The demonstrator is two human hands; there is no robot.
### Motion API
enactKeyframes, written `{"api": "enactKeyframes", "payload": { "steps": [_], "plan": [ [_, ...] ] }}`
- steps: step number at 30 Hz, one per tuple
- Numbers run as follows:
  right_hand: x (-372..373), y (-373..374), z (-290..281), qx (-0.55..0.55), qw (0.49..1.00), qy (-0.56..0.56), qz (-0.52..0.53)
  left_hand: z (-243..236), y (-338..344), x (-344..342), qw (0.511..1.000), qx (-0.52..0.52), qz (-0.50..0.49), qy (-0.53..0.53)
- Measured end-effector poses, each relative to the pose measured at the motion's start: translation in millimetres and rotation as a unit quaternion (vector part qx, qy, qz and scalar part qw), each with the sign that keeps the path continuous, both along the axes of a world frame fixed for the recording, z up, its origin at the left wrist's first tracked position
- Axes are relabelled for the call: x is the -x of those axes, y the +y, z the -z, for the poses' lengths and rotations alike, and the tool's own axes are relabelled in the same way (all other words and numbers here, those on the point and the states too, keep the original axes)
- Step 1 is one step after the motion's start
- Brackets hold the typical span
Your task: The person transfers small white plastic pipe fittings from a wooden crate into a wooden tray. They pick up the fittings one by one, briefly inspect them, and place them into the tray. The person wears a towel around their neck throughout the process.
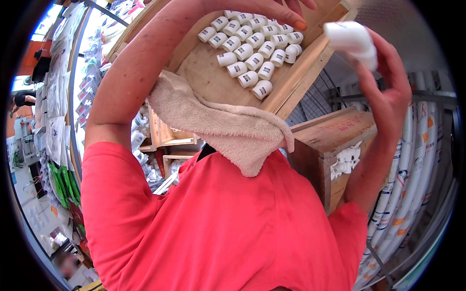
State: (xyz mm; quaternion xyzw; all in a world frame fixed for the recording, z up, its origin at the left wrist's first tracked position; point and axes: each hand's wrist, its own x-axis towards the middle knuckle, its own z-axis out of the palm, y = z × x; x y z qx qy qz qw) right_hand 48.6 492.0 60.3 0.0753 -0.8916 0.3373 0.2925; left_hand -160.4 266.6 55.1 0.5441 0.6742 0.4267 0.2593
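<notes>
My right hand (391, 80) grips a white plastic elbow pipe fitting (350, 39), blurred by motion, just outside the right wall of a wooden box (194, 77). Over the box's far part hovers my left hand (279, 12), cut off by the top edge; its visible fingers are apart, with nothing seen between them. Below it, several white elbow fittings (244, 33) with dark labels lie in slanting rows on the box floor. A beige towel (223, 126) drapes over the box's near edge, against my red shirt.
To the lower right, another wooden box (335, 131) holds white fittings (345, 160). Long white pipes (407, 179) stand along the right side. Hanging bagged goods (58, 97) line the left. Small wooden bins (170, 136) show beneath the towel.
</notes>
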Motion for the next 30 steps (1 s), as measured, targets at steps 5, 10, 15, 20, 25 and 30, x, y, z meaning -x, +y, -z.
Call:
{"api": "enactKeyframes", "payload": {
  "steps": [5,10,15,20,25,30],
  "plan": [
    [47.6,-30.2,-0.7,0.034,0.996,-0.060,-0.062,-5.2,-6.5,4.5,0.999,0.017,-0.022,0.036],
    [77.1,-36.9,3.6,0.133,0.975,-0.154,-0.087,-5.5,-16.4,12.8,0.993,0.087,-0.053,0.067],
    [95.0,-36.3,13.7,0.084,0.974,-0.198,-0.077,1.2,-16.6,22.0,0.988,0.116,-0.083,0.058],
    [103.4,-37.0,23.2,0.102,0.967,-0.205,-0.112,10.2,-14.0,28.8,0.982,0.149,-0.082,0.087],
    [106.5,-35.2,28.0,0.069,0.968,-0.228,-0.083,20.2,-14.8,38.1,0.970,0.205,-0.060,0.114],
    [106.3,-34.9,29.2,0.010,0.976,-0.211,-0.057,38.1,-24.7,57.9,0.908,0.380,-0.031,0.172]
  ]
}}
